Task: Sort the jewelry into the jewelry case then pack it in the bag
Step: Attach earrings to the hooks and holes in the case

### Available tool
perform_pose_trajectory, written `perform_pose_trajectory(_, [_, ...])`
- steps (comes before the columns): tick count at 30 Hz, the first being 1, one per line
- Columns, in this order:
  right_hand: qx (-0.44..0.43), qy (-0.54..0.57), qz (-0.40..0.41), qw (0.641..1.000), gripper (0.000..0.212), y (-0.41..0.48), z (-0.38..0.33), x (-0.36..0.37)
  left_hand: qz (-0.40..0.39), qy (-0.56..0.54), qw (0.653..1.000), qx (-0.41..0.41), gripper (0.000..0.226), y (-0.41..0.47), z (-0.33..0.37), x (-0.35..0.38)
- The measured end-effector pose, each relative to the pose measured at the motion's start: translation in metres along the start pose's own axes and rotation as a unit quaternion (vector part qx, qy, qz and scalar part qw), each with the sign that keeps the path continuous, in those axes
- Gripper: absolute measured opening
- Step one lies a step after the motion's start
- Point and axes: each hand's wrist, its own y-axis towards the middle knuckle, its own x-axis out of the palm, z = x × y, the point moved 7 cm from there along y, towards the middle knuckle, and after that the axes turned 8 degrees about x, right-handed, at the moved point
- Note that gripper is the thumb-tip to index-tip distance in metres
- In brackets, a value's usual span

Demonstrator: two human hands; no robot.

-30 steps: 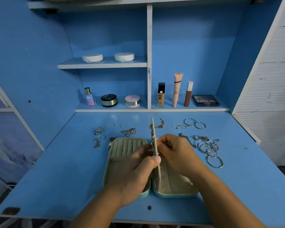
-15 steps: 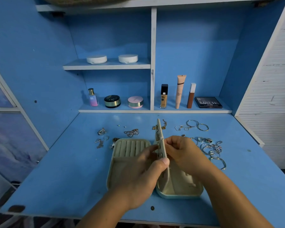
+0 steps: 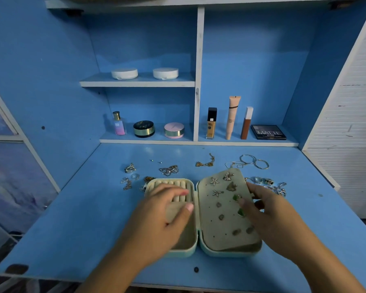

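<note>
Two halves of the open jewelry case point(image 3: 230, 253) lie flat on the blue desk point(image 3: 72, 229), near its front edge. The left hand point(image 3: 163, 214) hangs over the left half with fingers loosely spread by the ring rolls point(image 3: 171, 183), holding nothing. The right hand point(image 3: 268, 216) pinches the right edge of the earring panel point(image 3: 222, 208), thumb on top. The panel, studded with earrings, lies tilted over the right half. Loose rings point(image 3: 130, 168), chains point(image 3: 205, 163) and hoops point(image 3: 255, 161) are scattered behind the case.
</note>
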Motion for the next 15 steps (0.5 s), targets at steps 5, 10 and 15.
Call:
perform_pose_trajectory(5, [0.022,-0.005,0.027,0.999,0.026,-0.005,0.021,0.012,0.061,0.097,0.992,-0.044,0.03,0.002,-0.044,-0.03])
perform_pose_trajectory(10, [-0.028,-0.081,0.096,0.992,0.05,-0.014,0.028,0.028,0.065,0.143,0.98,-0.126,0.029,0.005,-0.092,-0.048])
perform_pose_trajectory(15, [-0.171,-0.126,0.152,0.965,0.053,-0.026,0.021,0.038,0.014,0.198,0.972,-0.122,0.03,0.023,-0.119,-0.058])
